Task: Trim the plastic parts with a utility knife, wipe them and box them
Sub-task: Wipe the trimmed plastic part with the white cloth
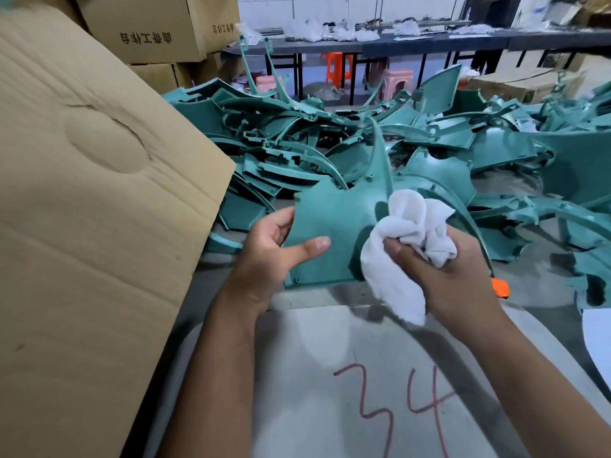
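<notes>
A teal plastic part (334, 223) is held upright in front of me over the table edge. My left hand (274, 252) grips its left side, thumb across the front face and fingers behind. My right hand (443, 276) clutches a crumpled white cloth (406, 239) that presses against the part's right half. An orange utility knife (500, 287) peeks out just right of my right hand; whether that hand holds it I cannot tell.
A heap of teal plastic parts (413, 143) covers the table behind. An open cardboard box flap (92, 200) rises at the left. A white board marked "34" (363, 375) lies under my forearms. Stacked cartons (148, 28), stools and a long bench stand farther back.
</notes>
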The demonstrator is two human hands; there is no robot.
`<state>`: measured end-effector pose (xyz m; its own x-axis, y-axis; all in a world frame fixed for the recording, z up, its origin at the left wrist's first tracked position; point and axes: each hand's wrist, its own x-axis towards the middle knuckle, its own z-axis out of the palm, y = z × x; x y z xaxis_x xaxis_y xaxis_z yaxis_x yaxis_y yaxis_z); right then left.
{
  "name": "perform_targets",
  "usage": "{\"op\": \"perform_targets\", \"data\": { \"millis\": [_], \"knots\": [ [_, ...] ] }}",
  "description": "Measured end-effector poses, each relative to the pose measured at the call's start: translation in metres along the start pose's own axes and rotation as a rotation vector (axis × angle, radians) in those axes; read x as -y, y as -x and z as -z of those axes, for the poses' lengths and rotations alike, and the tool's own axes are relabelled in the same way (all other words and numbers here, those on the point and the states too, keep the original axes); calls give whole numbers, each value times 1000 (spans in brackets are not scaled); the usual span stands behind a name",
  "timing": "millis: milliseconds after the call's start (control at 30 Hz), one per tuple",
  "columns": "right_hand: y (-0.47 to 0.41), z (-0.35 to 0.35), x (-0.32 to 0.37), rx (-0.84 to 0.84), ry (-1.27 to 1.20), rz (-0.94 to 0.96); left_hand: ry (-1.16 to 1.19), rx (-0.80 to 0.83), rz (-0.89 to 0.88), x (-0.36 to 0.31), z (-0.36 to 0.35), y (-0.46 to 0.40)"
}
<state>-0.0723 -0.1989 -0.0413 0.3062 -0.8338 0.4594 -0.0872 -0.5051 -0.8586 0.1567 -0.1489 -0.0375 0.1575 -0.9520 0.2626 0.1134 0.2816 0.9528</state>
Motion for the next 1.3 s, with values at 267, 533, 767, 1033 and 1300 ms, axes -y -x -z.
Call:
{"op": "perform_targets", "data": {
  "millis": [267,533,767,1033,1300],
  "knots": [
    [-7,13,-4,-238,-47,-130,341,60,204,2,-43,-2],
    [-5,10,-11,-417,108,-128,25,-141,-122,32,-132,6],
    [-8,17,-11,-494,411,-34,28,34,131,14,-72,-3],
    [-18,41,-9,-544,-294,-163,115,258,308,0,-21,8],
    [-6,14,3,-246,-558,-327,-7,90,185,2,-28,1]
  ]
}}
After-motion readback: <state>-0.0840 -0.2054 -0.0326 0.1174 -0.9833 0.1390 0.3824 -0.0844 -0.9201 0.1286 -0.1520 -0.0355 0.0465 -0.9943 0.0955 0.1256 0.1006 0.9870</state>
